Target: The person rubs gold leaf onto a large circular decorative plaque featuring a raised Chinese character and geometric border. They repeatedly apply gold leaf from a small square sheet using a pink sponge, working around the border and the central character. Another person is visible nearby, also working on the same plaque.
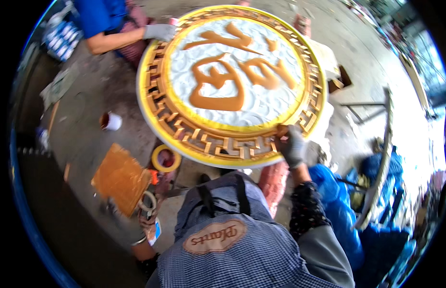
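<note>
A large round plaque [255, 120] lies in front of me, with a yellow rim, a gold key-pattern border and raised brown characters on a pale, swirled ground. My right hand [293, 148], in a grey glove, is over the near right part of its border. The fingers are closed, and something small and brown at their tips is too blurred to name. Low on the left is my left hand [148, 224], a bracelet at its wrist. It is right by a pale ring like a tape roll [147, 202]; blur hides whether the fingers grip it.
Across the plaque's far left, a co-worker's gloved hand [160, 32] touches the rim. A yellow tape roll [165, 158], an orange-brown board [120, 177] and a white cup [111, 121] are at left. Blue plastic bags [338, 211] and a metal frame [385, 158] stand right.
</note>
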{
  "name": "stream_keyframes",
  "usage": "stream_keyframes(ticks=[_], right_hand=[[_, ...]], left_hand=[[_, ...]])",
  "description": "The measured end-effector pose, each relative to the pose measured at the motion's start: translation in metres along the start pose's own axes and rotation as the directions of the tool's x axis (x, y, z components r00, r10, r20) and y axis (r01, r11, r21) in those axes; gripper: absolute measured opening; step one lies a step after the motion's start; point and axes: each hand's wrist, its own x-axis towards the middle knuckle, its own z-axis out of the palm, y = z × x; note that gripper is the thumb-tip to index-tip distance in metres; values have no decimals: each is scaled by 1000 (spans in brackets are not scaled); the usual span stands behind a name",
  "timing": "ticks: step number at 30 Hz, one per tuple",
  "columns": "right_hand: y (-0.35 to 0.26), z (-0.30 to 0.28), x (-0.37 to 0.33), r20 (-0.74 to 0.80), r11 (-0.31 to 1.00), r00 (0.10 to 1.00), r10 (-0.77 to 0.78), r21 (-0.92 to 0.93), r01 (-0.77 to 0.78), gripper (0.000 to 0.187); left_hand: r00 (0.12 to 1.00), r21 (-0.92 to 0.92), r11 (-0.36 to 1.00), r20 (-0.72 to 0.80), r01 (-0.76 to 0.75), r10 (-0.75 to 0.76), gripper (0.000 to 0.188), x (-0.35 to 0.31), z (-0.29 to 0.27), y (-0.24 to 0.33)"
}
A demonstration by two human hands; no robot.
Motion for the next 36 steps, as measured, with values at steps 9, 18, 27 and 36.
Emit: stream_keyframes(ticks=[9,18,27,36], right_hand=[[-52,-28,13,162,989,987,16,-144,8,35],[-159,-35,34,22,969,976,-216,126,211,24],[-361,40,-26,295,742,691,-660,405,535,56],[-420,87,-54,286,518,432,-855,445,731,58]], left_hand=[[615,-883,-226,451,411,-647,47,32,15,22],[678,-910,-107,373,401,-633,49,15,17,6],[681,-860,-247,505,446,-531,58,23,-17,33],[668,-812,-405,579,421,-467,51,-16,6,20]])
